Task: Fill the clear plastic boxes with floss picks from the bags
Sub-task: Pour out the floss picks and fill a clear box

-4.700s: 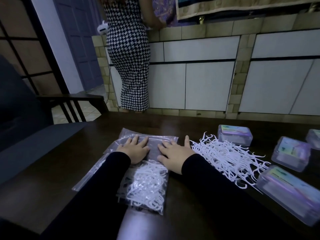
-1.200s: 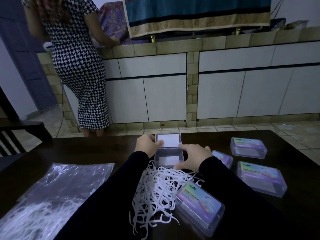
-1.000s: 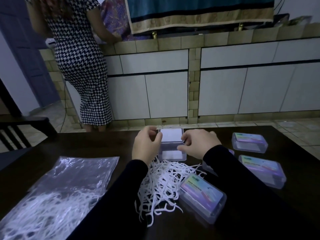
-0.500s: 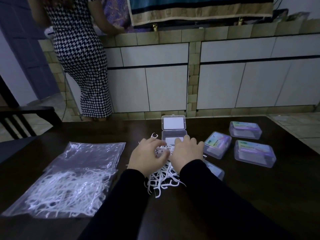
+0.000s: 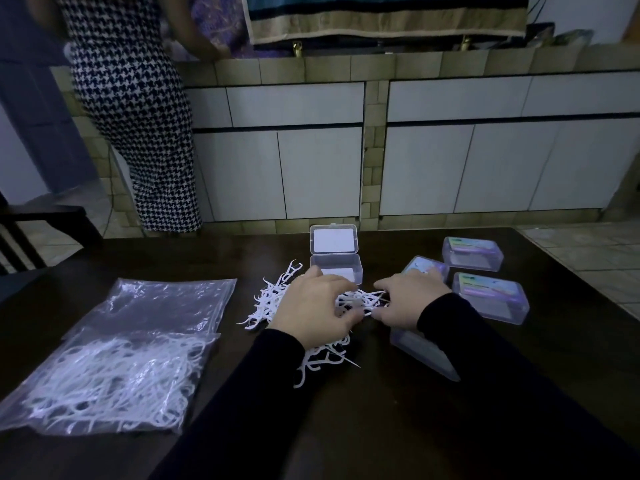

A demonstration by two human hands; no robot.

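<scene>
Dark wooden surface (image 5: 398, 420) carrying everything. At centre, a loose heap of white floss picks (image 5: 273, 303), partly under both hands. Left hand (image 5: 313, 310) laid over the heap, fingers curled down and gathering a bunch of picks against the thumb; right hand (image 5: 407, 301) at three o'clock of it, fingers likewise hooked into the same tangle, so each grip pinching picks rather than spread flat, though how many are caught cannot be told. Just past the fingertips, at twelve o'clock, the open clear plastic box (image 5: 336, 271), lid (image 5: 333, 240) standing up behind it, tray apparently still without picks. At nine o'clock of the heap, a clear plastic bag (image 5: 107, 379) lying flat and still holding many picks. At two to three o'clock, three closed labelled boxes (image 5: 472, 253), and one more (image 5: 420, 351) partly hidden under the right sleeve. Likely handling: very light, thin, stiff plastic, hooked heads snagging on one another, so lifting in clumps and trailing stragglers; smooth and easy to scatter. Best taken as a small bunch squeezed from both sides around the handles, aligned lengthwise before lowering into the tray, since crossed picks would probably keep the lid from shutting. Box itself light and apt to slide if nudged.
</scene>
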